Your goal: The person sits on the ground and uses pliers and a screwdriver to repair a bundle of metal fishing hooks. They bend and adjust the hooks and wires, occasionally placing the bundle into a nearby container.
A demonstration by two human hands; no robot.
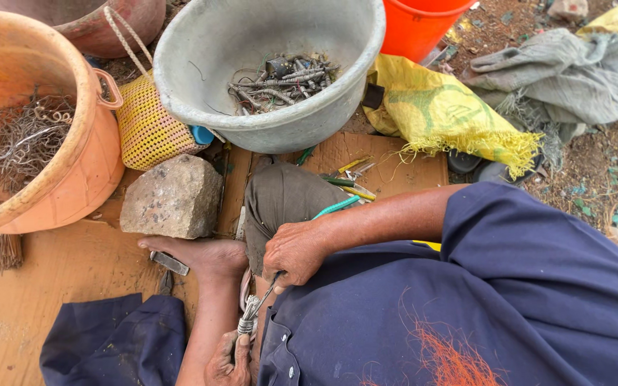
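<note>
1. We gripped a cable end (247,323) in our left hand (229,363), fingers clenched, just below the stone (173,196).
2. Our right hand (293,251) closed round a tool (262,297) touching that cable.

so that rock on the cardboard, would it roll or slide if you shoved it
The rock would probably stay put: it looks blocky, with flat faces, resting broadly on the cardboard. It seems dense and heavy for its size. Its rough, pitted surface should grip rather than slip.

Daylit dirt ground (595,179) under flattened cardboard (51,286).
</note>
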